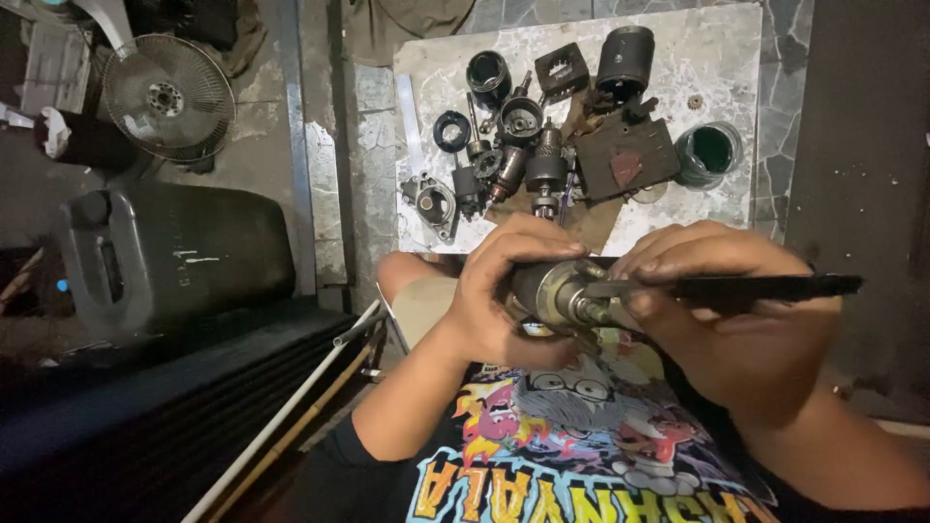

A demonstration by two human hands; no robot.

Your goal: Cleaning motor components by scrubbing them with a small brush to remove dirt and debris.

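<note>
**Motor part being worked with a flat tool**

A white slab (678, 58) on the floor is being used as a table, with dismantled motor parts (542, 136) and a green-filled jar (710, 152) spread on it. Nearer, above the lap, a cylindrical metal part (557, 291) is being gripped firmly by the left hand (504, 300). A dark flat tool (765, 287) is being pinched closed in the right hand (722, 320), its tip pressed at the part's shaft. The part is best being held steady and the tool kept level.

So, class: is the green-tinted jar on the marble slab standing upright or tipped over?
Upright. The jar on the slab shows its round mouth straight up to the overhead camera. Contents: cannot tell.
</note>
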